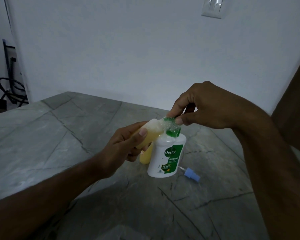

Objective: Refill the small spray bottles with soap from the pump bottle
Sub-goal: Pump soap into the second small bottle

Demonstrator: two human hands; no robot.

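Note:
A white Dettol pump bottle (166,156) with a green label stands on the grey marble counter (59,144). My right hand (203,106) pinches its green pump head (172,126), which is covered in white foam. My left hand (126,148) holds a small spray bottle (151,130) of yellowish soap, tilted with its open neck against the pump's nozzle. Behind the pump bottle, a second small yellow bottle (145,157) stands partly hidden. A blue spray cap (190,173) with its tube lies on the counter to the right of the pump bottle.
A white wall rises right behind the counter, with a light switch (213,6) high at the right. Dark cables and a stand (10,84) sit beyond the counter's left edge.

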